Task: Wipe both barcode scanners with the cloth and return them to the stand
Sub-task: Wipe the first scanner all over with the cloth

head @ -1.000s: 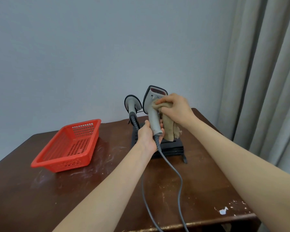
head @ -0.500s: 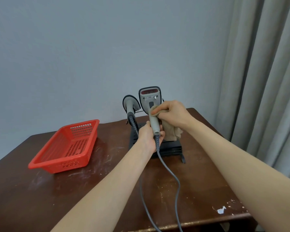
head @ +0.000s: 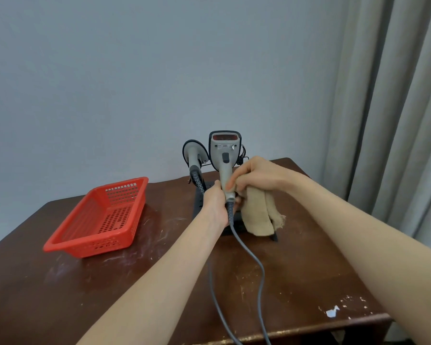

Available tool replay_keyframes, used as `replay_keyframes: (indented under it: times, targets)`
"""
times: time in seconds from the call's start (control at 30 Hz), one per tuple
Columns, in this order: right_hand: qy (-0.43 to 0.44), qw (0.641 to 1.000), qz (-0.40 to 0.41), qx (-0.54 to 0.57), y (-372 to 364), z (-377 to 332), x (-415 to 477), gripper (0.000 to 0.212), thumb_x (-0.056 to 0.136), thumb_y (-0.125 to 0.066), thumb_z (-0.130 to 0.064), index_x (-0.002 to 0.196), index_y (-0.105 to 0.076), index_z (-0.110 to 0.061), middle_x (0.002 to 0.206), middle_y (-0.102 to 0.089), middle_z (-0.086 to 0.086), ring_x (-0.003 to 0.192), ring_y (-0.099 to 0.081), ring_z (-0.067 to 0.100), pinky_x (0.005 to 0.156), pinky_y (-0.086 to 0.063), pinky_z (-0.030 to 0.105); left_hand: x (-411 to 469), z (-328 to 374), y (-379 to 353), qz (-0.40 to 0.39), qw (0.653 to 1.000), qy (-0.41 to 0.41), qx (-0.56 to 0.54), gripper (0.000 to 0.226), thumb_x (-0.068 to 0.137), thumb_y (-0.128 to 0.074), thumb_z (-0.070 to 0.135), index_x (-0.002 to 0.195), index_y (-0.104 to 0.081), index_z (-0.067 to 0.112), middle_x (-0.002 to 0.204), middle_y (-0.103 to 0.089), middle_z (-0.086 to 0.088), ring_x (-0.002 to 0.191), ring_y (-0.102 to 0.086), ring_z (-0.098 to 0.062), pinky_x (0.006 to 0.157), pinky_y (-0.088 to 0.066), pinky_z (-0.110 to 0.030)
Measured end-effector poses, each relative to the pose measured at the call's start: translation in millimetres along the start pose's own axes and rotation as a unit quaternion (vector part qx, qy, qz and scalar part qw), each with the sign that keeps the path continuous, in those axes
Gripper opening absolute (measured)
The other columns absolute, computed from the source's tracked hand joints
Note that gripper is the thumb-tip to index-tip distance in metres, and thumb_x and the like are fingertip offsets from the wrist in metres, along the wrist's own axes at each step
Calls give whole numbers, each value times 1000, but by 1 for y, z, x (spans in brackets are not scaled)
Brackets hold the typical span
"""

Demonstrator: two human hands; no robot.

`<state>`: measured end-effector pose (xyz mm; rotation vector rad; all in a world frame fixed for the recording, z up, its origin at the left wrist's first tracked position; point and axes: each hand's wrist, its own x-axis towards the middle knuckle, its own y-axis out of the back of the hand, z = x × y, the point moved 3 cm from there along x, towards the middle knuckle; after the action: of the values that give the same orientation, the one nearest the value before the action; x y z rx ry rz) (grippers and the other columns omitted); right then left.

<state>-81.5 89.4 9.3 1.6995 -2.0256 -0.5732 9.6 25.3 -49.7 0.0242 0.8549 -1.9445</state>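
Note:
A grey barcode scanner point(head: 224, 151) stands upright in the air, its red window and trigger facing me. My left hand point(head: 215, 204) grips the bottom of its handle, where the grey cable point(head: 246, 250) leaves. My right hand point(head: 255, 174) holds a beige cloth point(head: 258, 212) against the handle's right side, and the cloth hangs down below the fist. A second grey scanner point(head: 194, 155) sits behind on the black stand point(head: 200, 202), to the left of the held one. The stand is mostly hidden by my hands and the cloth.
A red perforated plastic basket point(head: 102, 217) sits on the left of the dark wooden table point(head: 304, 257). Two grey cables run over the table's front edge. Grey curtains point(head: 393, 108) hang at the right; a plain wall is behind.
The held scanner has turned so its trigger side faces me. My right hand with the cloth slid down from the scanner's head to its handle.

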Motion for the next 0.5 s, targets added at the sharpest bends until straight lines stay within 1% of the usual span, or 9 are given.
replay_keyframes:
  times: [0.03, 0.1, 0.13, 0.2, 0.3, 0.33, 0.4, 0.47, 0.5]
  targets:
    - [-25, 997, 6, -66, 5, 5, 0, 14, 75, -64, -6, 79, -76, -11, 74, -70, -5, 73, -61, 8, 66, -49, 19, 0, 0, 1, -3, 1000, 2, 0, 36, 103, -35, 32, 104, -55, 2, 69, -53, -8, 43, -48, -15, 31, -36, -17]
    - [-67, 973, 80, -205, 15, 16, -1, 12, 76, -67, -22, 85, -75, -20, 88, -69, -5, 84, -58, 13, 72, -47, 27, -2, 2, 0, -9, 1000, 0, -8, 36, 103, -35, 30, 97, -56, 1, 69, -51, -6, 48, -46, -12, 31, -34, -16]
    - [-79, 966, 127, -213, 19, 21, -2, 17, 78, -67, -27, 93, -72, -22, 93, -66, -5, 87, -56, 13, 73, -44, 27, -4, 4, -1, -14, 1000, 1, -12, 36, 103, -35, 29, 93, -55, 2, 70, -51, -6, 51, -44, -12, 31, -34, -15]
    - [-49, 969, 206, -129, 23, 22, -5, 23, 80, -66, -26, 102, -65, -21, 89, -60, -7, 86, -53, 13, 68, -40, 24, -5, 5, -4, -18, 1000, -2, -14, 34, 103, -35, 29, 92, -54, 3, 72, -52, -7, 54, -43, -12, 31, -34, -15]
    - [38, 960, 278, -13, 25, 12, -3, 17, 77, -65, -12, 90, -63, -21, 81, -60, -17, 79, -54, 3, 59, -39, 11, -6, 1, -7, -21, 1000, 12, -8, 33, 103, -35, 30, 92, -53, 5, 68, -49, -8, 51, -43, -13, 30, -34, -15]
    - [54, 959, 277, 15, 23, 9, 0, 16, 77, -66, -10, 88, -64, -22, 83, -62, -17, 80, -55, 0, 60, -39, 9, -5, -1, -7, -17, 1000, 17, -5, 33, 103, -35, 31, 92, -53, 5, 66, -47, -8, 47, -43, -13, 30, -34, -15]
    - [62, 970, 235, 25, 16, 5, 2, 15, 81, -67, -10, 89, -67, -22, 90, -64, -15, 83, -56, -3, 68, -42, 9, -7, -4, -10, -19, 1000, 21, 5, 34, 103, -34, 32, 93, -53, 6, 62, -46, -7, 40, -42, -13, 30, -34, -16]
    - [71, 986, 152, 14, 9, 4, 1, 14, 84, -66, -8, 92, -71, -19, 90, -65, -18, 83, -60, -8, 74, -46, 7, -7, -4, -11, -23, 1000, 19, 1, 36, 103, -32, 32, 92, -54, 7, 63, -47, -6, 43, -42, -14, 31, -34, -16]
    - [74, 993, 96, 12, 6, 3, -2, 15, 84, -66, -6, 92, -72, -17, 88, -67, -18, 80, -61, -12, 72, -46, 4, -6, -4, -9, -22, 1000, 16, -5, 37, 104, -32, 32, 89, -55, 7, 63, -49, -5, 44, -43, -14, 31, -34, -16]
